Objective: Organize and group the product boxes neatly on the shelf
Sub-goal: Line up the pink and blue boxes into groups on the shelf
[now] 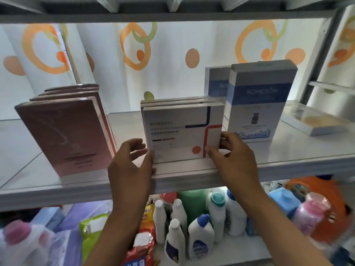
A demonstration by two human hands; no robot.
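A row of white boxes (178,129) with a red and navy line pattern stands upright at the middle of the white shelf (288,162). My right hand (230,152) pinches the front box at its lower right corner. My left hand (132,160) is beside the lower left edge, thumb touching the box, fingers spread. Several pink boxes (65,135) stand upright to the left. Two taller blue-and-white boxes (255,104) stand to the right, one behind the other. A flat box (315,120) lies at the far right.
A curtain with orange and green rings hangs behind the shelf. A metal upright (317,60) frames the right side. The shelf below holds white bottles (199,237), a green bottle, pink-capped bottles, an orange jug (330,208) and snack packets.
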